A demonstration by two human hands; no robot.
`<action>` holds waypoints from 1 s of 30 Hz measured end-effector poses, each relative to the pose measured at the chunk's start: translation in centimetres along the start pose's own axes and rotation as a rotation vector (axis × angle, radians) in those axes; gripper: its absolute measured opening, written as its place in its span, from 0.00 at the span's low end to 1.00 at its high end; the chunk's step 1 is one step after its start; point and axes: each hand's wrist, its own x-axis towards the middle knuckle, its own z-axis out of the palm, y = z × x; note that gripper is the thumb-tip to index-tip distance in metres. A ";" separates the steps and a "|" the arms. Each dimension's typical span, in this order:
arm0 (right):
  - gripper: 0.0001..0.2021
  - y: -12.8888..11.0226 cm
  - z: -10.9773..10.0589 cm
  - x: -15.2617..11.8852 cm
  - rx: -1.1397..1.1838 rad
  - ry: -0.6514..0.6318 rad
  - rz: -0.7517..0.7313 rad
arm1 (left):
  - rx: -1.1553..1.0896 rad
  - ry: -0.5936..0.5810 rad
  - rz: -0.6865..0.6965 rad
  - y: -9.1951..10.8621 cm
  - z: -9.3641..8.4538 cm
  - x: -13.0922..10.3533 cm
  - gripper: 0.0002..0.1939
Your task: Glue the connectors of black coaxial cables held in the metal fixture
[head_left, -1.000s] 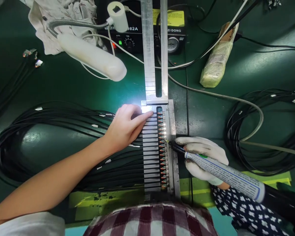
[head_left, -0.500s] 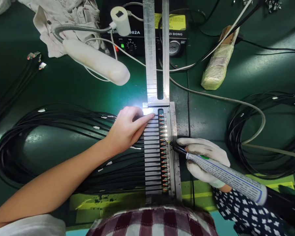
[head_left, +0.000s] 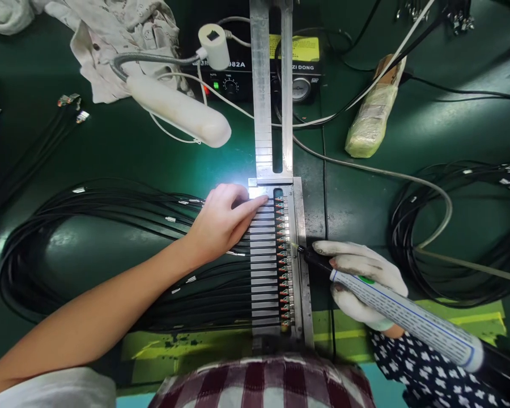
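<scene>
My bare left hand [head_left: 225, 218] rests on the left edge of a slotted metal fixture [head_left: 262, 277], closed on a black cable [head_left: 270, 199] in its top slot. One finger stretches along that cable; the others are bent, and their tips are hidden. A row of cable ends with connectors [head_left: 284, 269] and orange wires lies along the fixture. My gloved right hand [head_left: 365, 277] is wrapped around a thick pen-shaped dispenser [head_left: 408, 317], white-labelled with black ends. Its fine yellowish tip points left at the connectors, beside the middle of the row; contact cannot be made out.
A white lamp [head_left: 178, 110] hangs over the fixture's upper left. A slotted metal bar [head_left: 262, 96] runs back past a black control box [head_left: 238, 88]. Coiled cables [head_left: 408, 238], a wrapped block [head_left: 372, 122] and a cloth [head_left: 123, 39] lie around on the green table.
My right hand and the dispenser have moved slightly right, so the tip sits a little farther from the connectors. My left hand keeps its place on the fixture. The view has shifted slightly.
</scene>
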 end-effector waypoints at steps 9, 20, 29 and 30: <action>0.09 0.0 0.8 -0.6 -0.048 -0.031 -0.016 | -0.008 0.011 0.008 -0.1 0.0 0.1 0.17; 0.10 0.1 0.7 -0.3 -0.037 -0.031 -0.003 | -0.008 -0.002 0.001 -0.2 0.0 0.0 0.17; 0.10 0.0 0.7 -0.3 -0.036 -0.033 -0.004 | -0.017 0.003 -0.013 -0.1 0.0 0.1 0.17; 0.10 0.0 0.6 -0.4 -0.033 -0.038 -0.007 | -0.014 0.002 -0.017 0.0 0.0 0.1 0.17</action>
